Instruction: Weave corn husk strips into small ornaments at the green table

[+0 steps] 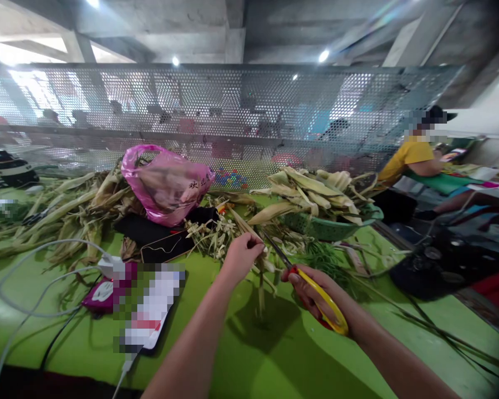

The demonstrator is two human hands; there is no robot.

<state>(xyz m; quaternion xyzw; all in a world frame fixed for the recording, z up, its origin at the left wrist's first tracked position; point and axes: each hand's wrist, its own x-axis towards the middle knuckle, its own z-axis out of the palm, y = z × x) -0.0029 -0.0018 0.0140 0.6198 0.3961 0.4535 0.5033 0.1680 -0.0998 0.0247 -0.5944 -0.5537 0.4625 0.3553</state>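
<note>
My left hand (244, 256) is closed in a pinch on a bundle of dry corn husk (269, 265), whose strips hang down over the green table. In my right hand (316, 285) is a pair of scissors (322, 296) with yellow and red handles, fingers wrapped round the grips. The blades point up and left, close to the husk by my left hand. Behind the hands lies a heap of cut husk pieces (216, 235). A green basket (336, 228) piled with dry corn husks (316, 191) stands at the back right.
A pink plastic bag (166, 185) sits at the back beside a large husk heap (87, 205). At left lie a phone (153, 310), a purple power strip (103, 291) and white cables. Green strands (326, 263) lie at right. A person in yellow (410, 160) sits beyond; a perforated metal screen (233, 105) stands behind.
</note>
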